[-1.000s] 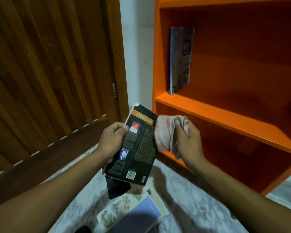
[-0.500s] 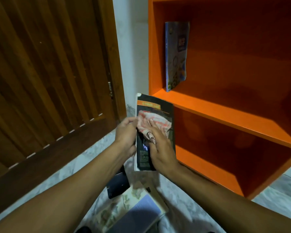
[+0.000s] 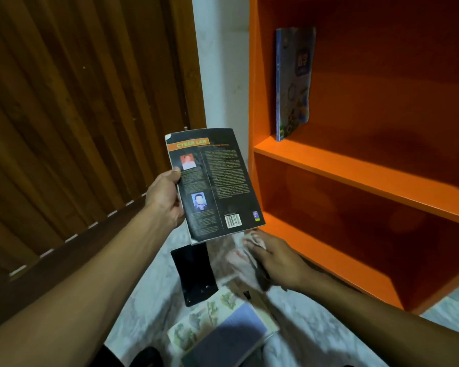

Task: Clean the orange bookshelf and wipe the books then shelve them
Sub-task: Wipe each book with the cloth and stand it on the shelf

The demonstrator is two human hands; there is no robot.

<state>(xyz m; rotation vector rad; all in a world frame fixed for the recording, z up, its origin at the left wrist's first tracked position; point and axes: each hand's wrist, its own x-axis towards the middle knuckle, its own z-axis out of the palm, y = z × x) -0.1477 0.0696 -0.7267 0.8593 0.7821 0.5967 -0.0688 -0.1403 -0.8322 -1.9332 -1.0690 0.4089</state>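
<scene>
A: While the left hand point(image 3: 165, 198) gripped the black book point(image 3: 214, 183) by its spine edge, thumb on the back cover, where was the right?

B: Lower, the right hand point(image 3: 278, 262) clutched a blurred cloth point(image 3: 241, 252) just under the book's bottom corner.

A: And the orange bookshelf point(image 3: 366, 170)?

B: Its left upright stood just beside the book's right edge. One blue book point(image 3: 293, 83) leaned against that wall on the middle shelf; the remainder lay open, as did the lower bay.

A: The floor point(image 3: 297, 337)?

B: A dark flat object point(image 3: 194, 272) and an open illustrated book point(image 3: 223, 325) lay between the arms.
</scene>
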